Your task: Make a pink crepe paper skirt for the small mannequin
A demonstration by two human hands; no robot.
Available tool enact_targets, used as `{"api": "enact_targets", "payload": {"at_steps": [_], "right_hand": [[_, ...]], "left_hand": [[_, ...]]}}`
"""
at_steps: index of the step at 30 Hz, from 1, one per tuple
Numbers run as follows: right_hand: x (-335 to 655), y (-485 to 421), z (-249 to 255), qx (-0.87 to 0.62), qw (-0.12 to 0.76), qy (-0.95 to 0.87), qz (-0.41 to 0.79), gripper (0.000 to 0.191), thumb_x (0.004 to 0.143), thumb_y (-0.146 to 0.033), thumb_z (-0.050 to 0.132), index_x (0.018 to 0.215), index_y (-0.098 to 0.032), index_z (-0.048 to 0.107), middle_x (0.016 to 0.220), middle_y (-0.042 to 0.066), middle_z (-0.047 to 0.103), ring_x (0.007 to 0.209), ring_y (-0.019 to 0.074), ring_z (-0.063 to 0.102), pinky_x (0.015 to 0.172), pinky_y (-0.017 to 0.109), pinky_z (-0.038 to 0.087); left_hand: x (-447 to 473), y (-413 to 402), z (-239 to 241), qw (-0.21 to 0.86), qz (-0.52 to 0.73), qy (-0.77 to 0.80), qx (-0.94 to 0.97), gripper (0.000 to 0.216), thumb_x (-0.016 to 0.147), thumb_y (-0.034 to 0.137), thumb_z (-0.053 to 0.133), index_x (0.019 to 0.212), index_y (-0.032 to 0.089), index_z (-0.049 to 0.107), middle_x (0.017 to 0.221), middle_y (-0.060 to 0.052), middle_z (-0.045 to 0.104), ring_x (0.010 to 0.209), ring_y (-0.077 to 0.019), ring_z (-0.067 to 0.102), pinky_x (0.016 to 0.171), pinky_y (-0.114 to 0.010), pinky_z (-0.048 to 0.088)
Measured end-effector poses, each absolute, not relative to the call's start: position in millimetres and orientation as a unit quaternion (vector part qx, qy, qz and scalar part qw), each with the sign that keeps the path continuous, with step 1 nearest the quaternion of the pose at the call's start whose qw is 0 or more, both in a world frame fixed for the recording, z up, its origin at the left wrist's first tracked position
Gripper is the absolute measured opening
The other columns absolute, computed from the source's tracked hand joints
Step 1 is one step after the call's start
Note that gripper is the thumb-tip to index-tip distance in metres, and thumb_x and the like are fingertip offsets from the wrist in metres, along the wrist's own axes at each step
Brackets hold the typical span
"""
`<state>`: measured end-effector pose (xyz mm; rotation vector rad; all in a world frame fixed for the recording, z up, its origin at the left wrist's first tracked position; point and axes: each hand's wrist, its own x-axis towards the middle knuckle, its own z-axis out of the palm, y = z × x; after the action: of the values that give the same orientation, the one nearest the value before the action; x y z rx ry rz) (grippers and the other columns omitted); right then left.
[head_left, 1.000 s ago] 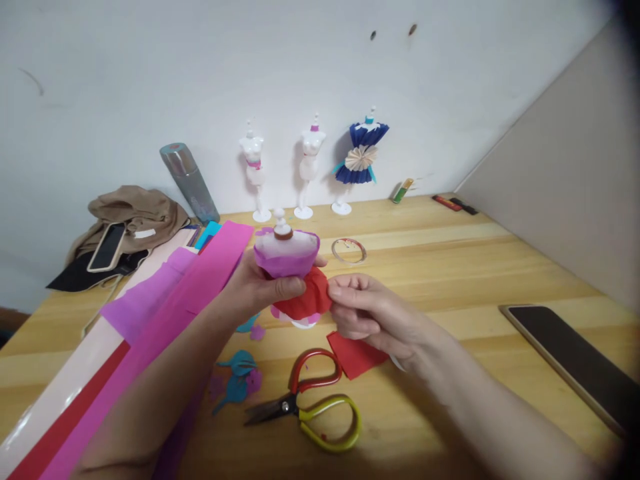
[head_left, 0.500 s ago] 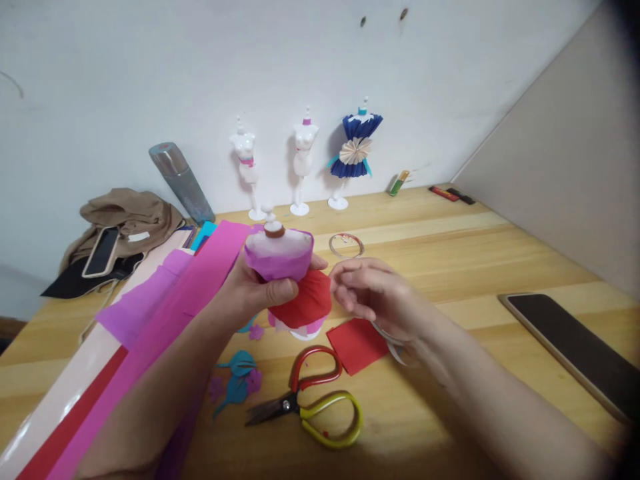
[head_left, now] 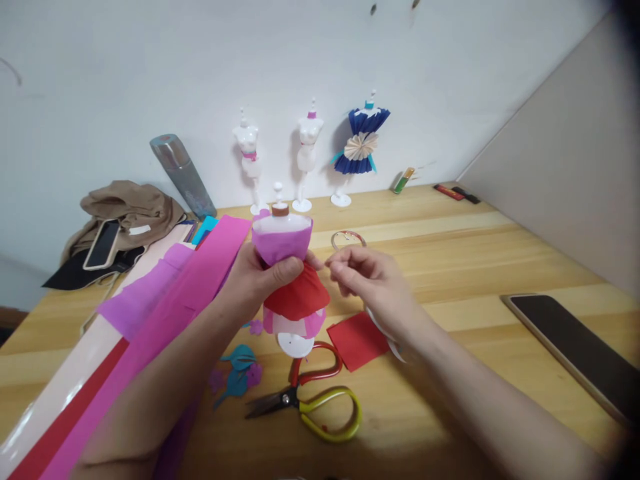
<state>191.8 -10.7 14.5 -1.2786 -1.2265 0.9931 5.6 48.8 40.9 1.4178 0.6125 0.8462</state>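
Note:
My left hand [head_left: 255, 277] is wrapped round the waist of a small white dress-form mannequin [head_left: 285, 222]. It wears a purple paper top [head_left: 280, 244] and a red paper skirt [head_left: 297, 293] over a pink layer, with a brown band at its neck. Just right of the skirt is my right hand [head_left: 367, 273], thumb and forefinger pinched together; whatever they hold is too small to make out. Below lie scissors [head_left: 300, 400] with one red and one yellow handle, and a folded red paper piece [head_left: 357, 340] partly under my right wrist.
Two white mannequins [head_left: 306, 150] and one in a blue pleated dress [head_left: 367, 123] stand by the wall. Left are pink paper strips [head_left: 200, 267], a metal flask [head_left: 185, 177] and brown cloth [head_left: 133, 203]. A dark phone [head_left: 570, 350] lies right; blue and purple cutouts [head_left: 239, 380] lie near the scissors.
The mannequin in my left hand has tipped more upright, and its white base now shows. My right hand's fingers have closed into a pinch beside the skirt. The view has shifted slightly.

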Motion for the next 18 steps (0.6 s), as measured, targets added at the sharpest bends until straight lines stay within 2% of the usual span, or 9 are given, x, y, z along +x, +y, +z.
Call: {"api": "enact_targets", "payload": {"at_steps": [3,6,10,14,18], "right_hand": [[187.0,-16.3,15.6,-0.493,0.553,-0.562,0.368,0.026,0.085,-0.042,0.066,0.102,-0.022,0.067,0.097,0.006,0.071,0.090,0.0207,0.065,0.076,0.035,0.052],[181.5,-17.7,9.8,-0.460,0.547,-0.622,0.318,0.033,0.086,-0.037,0.067,0.118,-0.026,0.065,0.120,0.008,0.069,0.110,0.0252,0.064,0.086,0.042,0.054],[179.7,-16.8,2.3,-0.455,0.552,-0.660,0.231,0.025,0.089,-0.021,0.064,0.112,-0.029,0.068,0.119,0.006,0.070,0.113,0.0247,0.064,0.084,0.041,0.056],[182.8,-23.4,6.8,-0.425,0.562,-0.691,0.163,0.036,0.087,-0.011,0.061,0.116,-0.030,0.067,0.123,0.007,0.067,0.116,0.0262,0.063,0.091,0.045,0.055],[188.2,-30.3,13.9,-0.366,0.542,-0.752,0.076,0.044,0.082,-0.010,0.061,0.122,-0.029,0.065,0.124,0.008,0.066,0.113,0.0286,0.064,0.098,0.051,0.052]], "left_hand": [[8.6,47.5,42.9,0.628,0.392,0.313,0.595,0.052,0.068,0.061,0.079,0.085,0.012,0.075,0.081,-0.009,0.074,0.070,-0.0199,0.068,0.062,-0.028,0.051],[10.8,46.5,44.9,0.623,0.395,0.338,0.584,0.050,0.069,0.061,0.079,0.082,0.013,0.072,0.077,-0.007,0.072,0.071,-0.0204,0.068,0.062,-0.028,0.051],[11.4,45.9,45.5,0.643,0.370,0.356,0.568,0.044,0.071,0.057,0.078,0.076,0.015,0.069,0.073,-0.005,0.070,0.071,-0.0194,0.066,0.062,-0.028,0.050],[12.4,47.4,45.7,0.680,0.367,0.367,0.518,0.037,0.077,0.051,0.075,0.081,0.015,0.069,0.078,-0.005,0.071,0.074,-0.0195,0.068,0.067,-0.029,0.051],[14.4,56.9,43.5,0.726,0.362,0.403,0.424,0.029,0.089,0.042,0.065,0.080,0.015,0.067,0.069,-0.004,0.068,0.069,-0.0168,0.066,0.065,-0.027,0.051]]}}
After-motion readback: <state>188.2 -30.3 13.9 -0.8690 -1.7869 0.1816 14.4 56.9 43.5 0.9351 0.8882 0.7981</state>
